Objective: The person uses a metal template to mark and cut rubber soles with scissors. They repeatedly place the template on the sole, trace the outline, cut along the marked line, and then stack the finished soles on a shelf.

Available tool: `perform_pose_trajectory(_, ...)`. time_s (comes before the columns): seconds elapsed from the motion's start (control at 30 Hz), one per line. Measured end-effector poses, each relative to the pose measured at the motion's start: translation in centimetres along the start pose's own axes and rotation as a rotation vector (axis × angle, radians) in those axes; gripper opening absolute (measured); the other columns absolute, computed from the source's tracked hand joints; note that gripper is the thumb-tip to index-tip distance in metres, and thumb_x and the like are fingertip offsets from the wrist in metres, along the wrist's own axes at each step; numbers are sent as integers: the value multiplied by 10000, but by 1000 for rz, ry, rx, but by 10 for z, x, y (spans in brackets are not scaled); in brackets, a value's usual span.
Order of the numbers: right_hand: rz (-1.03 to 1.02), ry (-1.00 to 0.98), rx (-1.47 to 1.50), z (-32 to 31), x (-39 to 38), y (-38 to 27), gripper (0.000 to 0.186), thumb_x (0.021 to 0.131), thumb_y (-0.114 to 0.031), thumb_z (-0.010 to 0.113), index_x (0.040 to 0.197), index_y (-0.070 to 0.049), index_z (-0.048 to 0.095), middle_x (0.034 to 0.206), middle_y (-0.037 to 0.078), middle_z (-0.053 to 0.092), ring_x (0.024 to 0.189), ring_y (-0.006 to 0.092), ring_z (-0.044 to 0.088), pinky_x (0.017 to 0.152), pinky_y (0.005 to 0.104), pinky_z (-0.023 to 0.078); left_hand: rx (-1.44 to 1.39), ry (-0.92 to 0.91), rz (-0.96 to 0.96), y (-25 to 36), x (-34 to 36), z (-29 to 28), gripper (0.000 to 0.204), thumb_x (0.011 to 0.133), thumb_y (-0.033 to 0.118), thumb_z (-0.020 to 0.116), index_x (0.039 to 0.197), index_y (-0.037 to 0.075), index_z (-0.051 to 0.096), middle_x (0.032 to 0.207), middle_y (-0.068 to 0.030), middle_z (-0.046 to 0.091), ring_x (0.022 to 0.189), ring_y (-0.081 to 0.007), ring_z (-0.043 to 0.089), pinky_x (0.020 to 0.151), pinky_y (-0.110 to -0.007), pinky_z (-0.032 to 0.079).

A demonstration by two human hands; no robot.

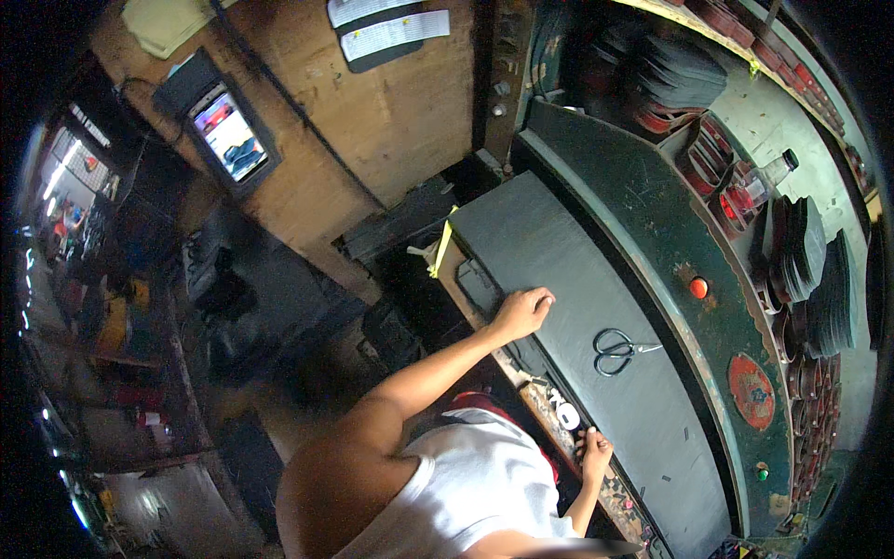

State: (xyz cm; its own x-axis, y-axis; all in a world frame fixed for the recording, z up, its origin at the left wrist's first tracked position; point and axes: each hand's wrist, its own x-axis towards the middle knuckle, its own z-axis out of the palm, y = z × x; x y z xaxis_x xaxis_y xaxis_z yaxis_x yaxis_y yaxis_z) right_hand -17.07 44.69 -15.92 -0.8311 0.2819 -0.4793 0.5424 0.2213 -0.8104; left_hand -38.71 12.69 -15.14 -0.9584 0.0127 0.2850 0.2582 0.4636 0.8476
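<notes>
My left hand (523, 314) rests at the near edge of a long dark grey work slab (549, 233). Its fingers are curled closed, and I cannot make out anything in them. Farther along the same edge, my right hand (594, 454) is also closed, with the fingers bent in; whatever it may hold is too small to tell. Scissors (615, 353) with black loop handles lie on the slab, apart from both hands, points toward the machine. A white ring-shaped piece (567, 415) sits in the narrow ledge beside my right hand.
Beyond the slab rises a dark green machine body (643, 205) with a red button (698, 286) and a green one (763, 473). On its top stand stacked dark sole-shaped pieces (684, 74) and a glass bottle (759, 186). A phone (229, 133) hangs on the wooden panel (391, 121).
</notes>
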Motion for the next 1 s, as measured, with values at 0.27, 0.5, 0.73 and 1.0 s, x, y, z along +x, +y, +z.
perform_pose_trajectory(0.27, -37, -131, 35, -9, 0, -1, 322, 1050, -351, 597, 966, -63, 715, 686, -48, 590, 545, 50, 477, 472, 214, 347, -113, 29, -235, 14, -154, -44, 223, 1067, 197, 510, 1142, 74, 680, 734, -83, 668, 665, -180, 662, 663, -357, 556)
perform_pose_trajectory(0.5, -322, -144, -62, -12, 5, 10, 383, 1076, -355, 524, 965, -39, 710, 685, -21, 599, 503, 47, 461, 435, 223, 344, 104, 165, -578, -75, -390, -111, 162, 996, 125, 575, 1103, 53, 673, 837, -95, 676, 777, -186, 651, 724, -365, 530)
perform_pose_trajectory(0.73, -254, -76, 138, -7, 8, 22, 327, 1054, -309, 594, 943, -21, 704, 753, -14, 611, 649, 64, 506, 599, 218, 408, -623, 308, -1660, -170, -713, -205, 222, 998, 361, 583, 979, 150, 646, 784, -23, 636, 523, -136, 484, 474, -327, 385)
perform_pose_trajectory(1.0, -703, 353, -418, 28, -43, 55, 333, 1046, -241, 608, 1179, 61, 654, 1159, 172, 689, 1055, 261, 638, 986, 384, 485, -548, 449, -1639, -328, -728, -281, 234, 1029, 370, 574, 989, 148, 638, 794, -15, 617, 633, -135, 557, 543, -324, 455)
